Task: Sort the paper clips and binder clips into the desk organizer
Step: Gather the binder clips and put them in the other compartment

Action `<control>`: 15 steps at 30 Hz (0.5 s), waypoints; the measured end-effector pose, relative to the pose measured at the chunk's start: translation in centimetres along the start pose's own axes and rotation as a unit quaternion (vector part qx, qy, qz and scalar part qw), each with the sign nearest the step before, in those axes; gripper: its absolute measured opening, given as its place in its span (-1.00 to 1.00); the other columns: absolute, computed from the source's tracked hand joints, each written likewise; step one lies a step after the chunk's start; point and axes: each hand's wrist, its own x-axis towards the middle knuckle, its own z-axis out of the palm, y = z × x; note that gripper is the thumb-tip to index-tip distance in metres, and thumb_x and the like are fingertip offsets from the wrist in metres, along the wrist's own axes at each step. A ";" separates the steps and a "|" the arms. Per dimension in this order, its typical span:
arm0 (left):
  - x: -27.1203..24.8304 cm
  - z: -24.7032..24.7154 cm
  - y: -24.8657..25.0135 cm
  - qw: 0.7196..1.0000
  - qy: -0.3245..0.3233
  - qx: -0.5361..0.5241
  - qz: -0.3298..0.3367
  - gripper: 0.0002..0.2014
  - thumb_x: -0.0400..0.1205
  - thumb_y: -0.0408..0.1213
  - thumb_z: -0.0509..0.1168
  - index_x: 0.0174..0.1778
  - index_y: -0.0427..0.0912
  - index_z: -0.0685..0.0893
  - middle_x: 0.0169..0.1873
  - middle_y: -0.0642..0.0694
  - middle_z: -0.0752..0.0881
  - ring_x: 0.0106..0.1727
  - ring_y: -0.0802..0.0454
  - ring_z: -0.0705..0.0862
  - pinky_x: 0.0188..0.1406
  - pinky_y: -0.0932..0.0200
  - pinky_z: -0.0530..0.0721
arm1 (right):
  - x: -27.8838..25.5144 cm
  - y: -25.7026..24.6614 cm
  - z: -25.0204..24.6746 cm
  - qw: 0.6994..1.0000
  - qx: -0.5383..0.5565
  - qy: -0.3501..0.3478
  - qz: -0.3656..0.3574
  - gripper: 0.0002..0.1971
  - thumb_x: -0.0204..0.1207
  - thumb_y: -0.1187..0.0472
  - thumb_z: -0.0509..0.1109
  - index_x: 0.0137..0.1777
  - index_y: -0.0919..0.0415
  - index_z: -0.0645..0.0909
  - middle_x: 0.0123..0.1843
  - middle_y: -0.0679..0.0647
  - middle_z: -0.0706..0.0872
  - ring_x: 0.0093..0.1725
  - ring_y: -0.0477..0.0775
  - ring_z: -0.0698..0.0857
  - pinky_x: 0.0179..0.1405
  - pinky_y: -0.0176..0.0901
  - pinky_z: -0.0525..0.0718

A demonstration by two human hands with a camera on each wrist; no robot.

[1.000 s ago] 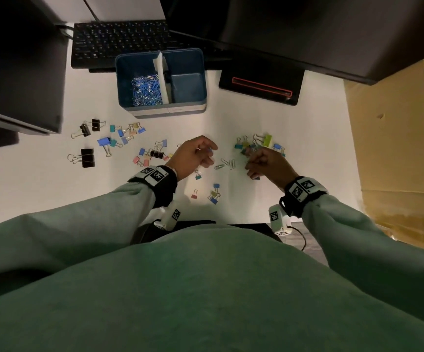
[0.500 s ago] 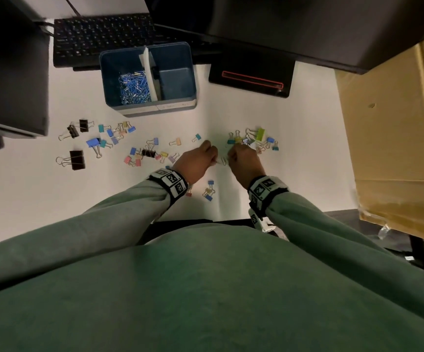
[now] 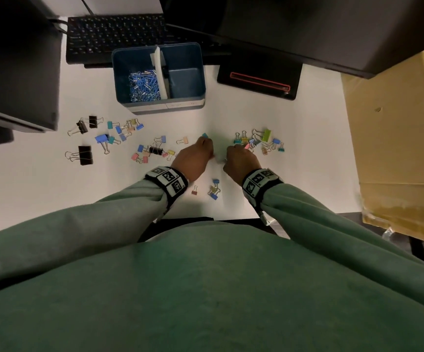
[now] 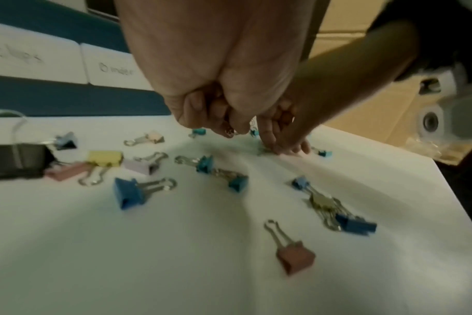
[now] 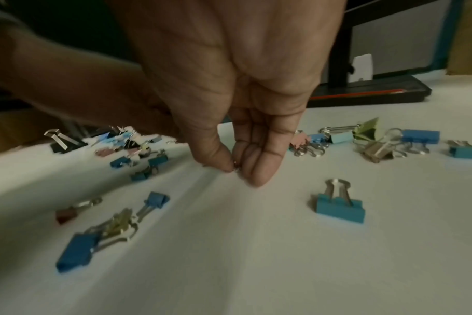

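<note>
Tiny paper clip (image 5: 236,168), barely discernible, pinched in right grip (image 5: 237,170) at counter (image 3: 28,179); left grip (image 4: 229,127) curled, contents unclear.

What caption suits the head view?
Both hands, left hand and right hand, pick paper clips beside scattered binder clips below a blue desk organizer.

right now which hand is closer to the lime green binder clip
Right. The right hand sits just below-left of the lime green binder clip, beside that clip pile; the left hand is further left, past the right hand.

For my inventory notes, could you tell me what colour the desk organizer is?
Blue, desk organizer; head view.
</note>
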 end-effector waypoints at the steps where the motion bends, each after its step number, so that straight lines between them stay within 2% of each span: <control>1: -0.2 -0.7 -0.3 1.000 0.015 -0.016 -0.004 -0.87 0.65 -0.40 0.19 0.09 -0.33 0.49 0.06 -0.31 0.54 -0.21 -0.31 0.67 -0.30 -0.08 0.58 | 0.1 -0.1 0.0 1.000 -0.022 -0.002 -0.013 -0.79 0.52 0.31 0.27 0.12 0.34 0.59 0.10 0.28 0.68 0.04 0.33 0.71 -0.02 0.02 0.67; 4: -0.9 -3.4 -1.8 0.990 0.092 -0.101 -0.029 -0.99 0.65 -0.39 0.20 -0.07 -0.23 0.49 -0.09 -0.17 0.56 -0.23 -0.16 0.63 -0.25 0.03 0.58 | 0.3 0.1 0.0 0.998 -0.044 -0.003 -0.043 -0.77 0.55 0.28 0.25 0.13 0.36 0.58 0.10 0.30 0.70 0.04 0.36 0.72 -0.04 0.03 0.69; 6: -1.4 -5.9 -3.2 0.975 0.153 -0.154 -0.054 -0.92 0.69 -0.34 0.17 -0.13 -0.20 0.49 -0.15 -0.12 0.59 -0.22 -0.08 0.61 -0.21 0.05 0.59 | 0.6 0.5 -0.4 0.999 -0.022 -0.003 -0.044 -0.80 0.55 0.29 0.27 0.09 0.38 0.59 0.05 0.32 0.70 0.02 0.35 0.71 -0.14 -0.04 0.60; 8: -1.8 -8.5 -5.1 0.956 0.200 -0.197 -0.086 -0.92 0.66 -0.43 0.16 -0.14 -0.22 0.50 -0.17 -0.12 0.64 -0.21 -0.02 0.64 -0.21 0.12 0.62 | 1.1 0.6 -1.3 0.999 0.018 -0.008 -0.039 -0.83 0.51 0.29 0.31 -0.01 0.40 0.61 -0.03 0.34 0.71 -0.02 0.35 0.70 -0.18 -0.09 0.55; 9: -1.9 -9.9 -6.2 0.949 0.221 -0.201 -0.100 -0.91 0.64 -0.47 0.17 -0.14 -0.23 0.51 -0.16 -0.11 0.66 -0.19 0.01 0.64 -0.19 0.18 0.62 | 1.5 0.3 -1.9 0.998 0.049 -0.010 -0.037 -0.86 0.49 0.29 0.34 -0.07 0.39 0.62 -0.08 0.33 0.73 -0.05 0.33 0.71 -0.17 -0.07 0.61; 12: -1.5 -13.7 -9.6 0.932 0.271 -0.190 -0.148 -0.88 0.64 -0.44 0.19 -0.16 -0.16 0.54 -0.12 -0.05 0.69 -0.12 0.11 0.63 -0.11 0.27 0.59 | 3.3 -3.0 -5.0 0.984 0.172 0.002 -0.048 -0.93 0.45 0.29 0.40 -0.16 0.29 0.68 -0.20 0.19 0.78 -0.19 0.21 0.74 -0.14 0.02 0.74; 14: -0.3 -15.4 -11.4 0.931 0.276 -0.173 -0.167 -0.73 0.60 -0.50 0.20 -0.27 0.00 0.49 -0.16 0.00 0.67 -0.13 0.16 0.59 -0.08 0.34 0.50 | 5.3 -6.9 -7.8 0.965 0.250 0.015 -0.076 -0.96 0.48 0.31 0.41 -0.15 0.26 0.69 -0.24 0.14 0.78 -0.26 0.12 0.76 -0.19 -0.01 0.79; 15: 0.4 -15.9 -12.0 0.934 0.264 -0.163 -0.176 -0.71 0.59 -0.51 0.21 -0.28 0.02 0.50 -0.17 -0.01 0.68 -0.13 0.16 0.59 -0.09 0.37 0.47 | 6.5 -9.0 -9.1 0.957 0.275 0.032 -0.092 -0.95 0.50 0.32 0.41 -0.16 0.26 0.69 -0.26 0.13 0.78 -0.29 0.09 0.78 -0.22 -0.02 0.80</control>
